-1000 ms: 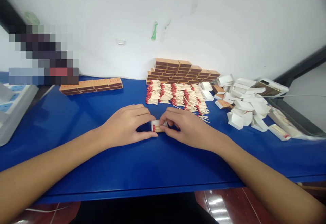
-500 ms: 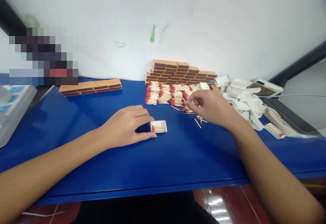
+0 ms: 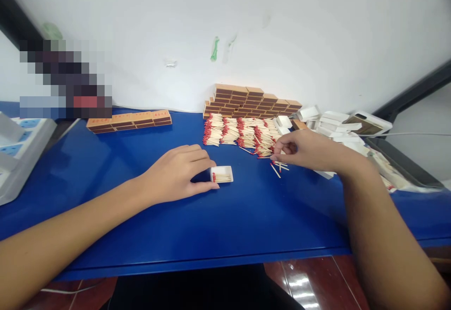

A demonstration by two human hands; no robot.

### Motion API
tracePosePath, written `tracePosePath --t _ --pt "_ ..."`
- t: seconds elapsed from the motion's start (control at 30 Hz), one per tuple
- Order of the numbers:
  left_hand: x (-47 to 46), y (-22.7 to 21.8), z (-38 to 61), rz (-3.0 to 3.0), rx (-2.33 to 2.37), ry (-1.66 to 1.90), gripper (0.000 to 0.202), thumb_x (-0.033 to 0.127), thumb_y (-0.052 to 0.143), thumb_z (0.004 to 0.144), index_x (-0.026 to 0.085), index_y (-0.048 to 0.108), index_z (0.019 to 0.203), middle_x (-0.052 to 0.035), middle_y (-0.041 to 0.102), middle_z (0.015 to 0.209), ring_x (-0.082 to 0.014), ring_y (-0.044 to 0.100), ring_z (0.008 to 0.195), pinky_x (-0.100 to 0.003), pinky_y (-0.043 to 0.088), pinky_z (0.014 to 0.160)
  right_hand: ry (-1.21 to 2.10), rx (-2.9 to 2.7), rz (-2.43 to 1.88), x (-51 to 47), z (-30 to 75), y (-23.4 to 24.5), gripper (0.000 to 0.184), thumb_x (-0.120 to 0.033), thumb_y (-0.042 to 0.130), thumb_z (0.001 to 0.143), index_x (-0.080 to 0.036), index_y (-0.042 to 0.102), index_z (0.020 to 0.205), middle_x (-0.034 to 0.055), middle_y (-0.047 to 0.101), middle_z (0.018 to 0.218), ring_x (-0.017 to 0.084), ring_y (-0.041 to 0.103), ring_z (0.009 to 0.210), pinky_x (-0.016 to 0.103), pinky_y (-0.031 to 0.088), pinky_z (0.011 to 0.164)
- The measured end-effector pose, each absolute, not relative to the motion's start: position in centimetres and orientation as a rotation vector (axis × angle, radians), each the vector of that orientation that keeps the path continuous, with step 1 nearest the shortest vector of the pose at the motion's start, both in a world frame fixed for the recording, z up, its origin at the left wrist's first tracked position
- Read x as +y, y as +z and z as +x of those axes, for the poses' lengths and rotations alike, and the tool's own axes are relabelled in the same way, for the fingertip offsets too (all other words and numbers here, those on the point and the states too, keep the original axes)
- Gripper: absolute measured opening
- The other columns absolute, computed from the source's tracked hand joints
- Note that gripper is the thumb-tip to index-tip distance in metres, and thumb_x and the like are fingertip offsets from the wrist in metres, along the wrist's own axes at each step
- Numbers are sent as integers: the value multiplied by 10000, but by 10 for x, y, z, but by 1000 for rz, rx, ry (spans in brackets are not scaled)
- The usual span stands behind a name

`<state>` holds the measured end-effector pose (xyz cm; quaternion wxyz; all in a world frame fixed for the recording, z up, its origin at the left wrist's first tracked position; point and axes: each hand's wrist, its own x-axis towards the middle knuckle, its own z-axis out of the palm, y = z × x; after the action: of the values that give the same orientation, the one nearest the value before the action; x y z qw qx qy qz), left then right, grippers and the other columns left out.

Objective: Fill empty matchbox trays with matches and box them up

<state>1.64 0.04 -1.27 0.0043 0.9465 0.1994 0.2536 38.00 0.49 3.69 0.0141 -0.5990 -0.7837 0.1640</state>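
A small white matchbox tray with a few red-tipped matches in it lies on the blue table. My left hand rests beside it, thumb and fingertips holding the tray's left end. My right hand hovers at the near right edge of the pile of red-tipped matches, fingers curled into a pinch; what they hold is hidden. A few loose matches lie just below that hand.
Stacked brown matchbox sleeves stand against the white wall, and a row of boxes lies to the left. White empty trays are heaped at the right. A power strip sits at the far left.
My right hand left the tray, reached to the match pile, and has now shifted slightly right and down at its edge. My left hand stayed at the tray.
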Motion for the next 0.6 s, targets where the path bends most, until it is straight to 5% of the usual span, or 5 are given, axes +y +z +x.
tracePosePath --t 0.3,0.47,0.6 --pt "1 -15 16 2961 627 788 356 485 703 1032 154 762 1146 -87 782 1018 -221 726 924 -360 573 868 525 -2471 -2055 -1 395 36 460 -626 733 845 -222 653 642 12 609 590 152 527 515 304 327 491" --pt "1 -14 16 2964 621 801 356 482 712 1026 149 763 1140 -87 779 1014 -222 724 914 -360 574 848 557 -2495 -1914 3 401 37 230 -476 743 836 -249 774 858 9 635 675 164 538 582 298 371 546" --pt "0 -14 17 2968 622 799 348 471 715 1025 146 766 1138 -87 780 1013 -223 728 913 -360 576 846 600 -2534 -1779 5 403 36 257 -510 749 853 -270 793 932 -2 603 683 168 536 613 291 363 565"
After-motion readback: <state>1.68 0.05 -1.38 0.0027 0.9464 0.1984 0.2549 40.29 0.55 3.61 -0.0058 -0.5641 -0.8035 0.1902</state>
